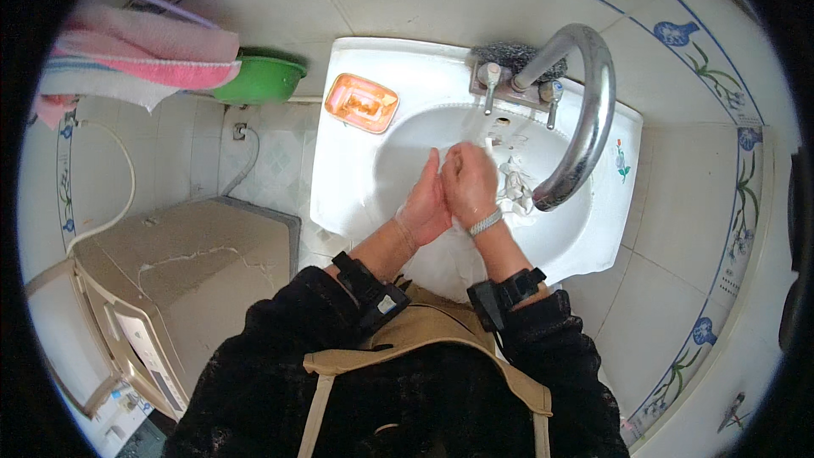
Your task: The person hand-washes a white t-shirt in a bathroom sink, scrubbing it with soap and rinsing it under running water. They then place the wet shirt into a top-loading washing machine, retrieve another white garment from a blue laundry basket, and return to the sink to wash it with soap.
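My left hand (pixel 426 211) is over the washbasin (pixel 397 168), thumb raised and palm turned towards my right hand (pixel 472 181). The two hands touch. My right hand has its fingers curled against the left palm; what lies between them, if anything, is hidden. Both hands look wet. To their right, a crumpled white cloth (pixel 518 187) lies in the basin, partly hidden by the curved metal faucet (pixel 601 114). Two lever handles, the left tap handle (pixel 489 86) and the right tap handle (pixel 552 102), flank the spout's base.
An orange soap dish (pixel 361 103) sits on the basin's left ledge. A dark scouring pad (pixel 505 57) is behind the faucet. Pink and white towels (pixel 140 57) hang at upper left near a green plastic bowl (pixel 264 79). A dusty washing machine (pixel 203 267) stands at left.
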The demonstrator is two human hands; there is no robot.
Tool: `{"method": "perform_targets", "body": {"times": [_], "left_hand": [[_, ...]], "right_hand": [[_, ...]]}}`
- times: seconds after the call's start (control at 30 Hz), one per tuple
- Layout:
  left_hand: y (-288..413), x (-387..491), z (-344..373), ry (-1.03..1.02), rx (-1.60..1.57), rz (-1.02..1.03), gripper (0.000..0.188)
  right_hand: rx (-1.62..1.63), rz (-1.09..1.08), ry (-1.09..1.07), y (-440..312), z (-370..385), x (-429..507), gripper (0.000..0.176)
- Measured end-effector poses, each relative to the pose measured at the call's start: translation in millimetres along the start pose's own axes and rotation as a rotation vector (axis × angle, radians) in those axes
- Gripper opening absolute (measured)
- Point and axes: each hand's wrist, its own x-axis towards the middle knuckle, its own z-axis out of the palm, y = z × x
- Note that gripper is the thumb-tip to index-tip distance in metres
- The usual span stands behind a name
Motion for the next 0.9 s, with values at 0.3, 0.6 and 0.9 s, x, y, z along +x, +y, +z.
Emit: {"method": "perform_targets", "body": {"times": [0.3,0.6,0.9], "left_hand": [[7,-1,-12,-0.516,-0.317,-0.123,0.086],[9,1,-18,0.063,0.01,0.037,0.093],[10,-5,-20,-0.002,-0.051,-0.024,0.094]], "right_hand": [[0.379,0.475,-0.21,27,-3,4,0.02],[0.037,0.117,-0.073,27,30,-22,0.022],[0.122,0.38,-0.124,43,39,-8,0.019]]}}
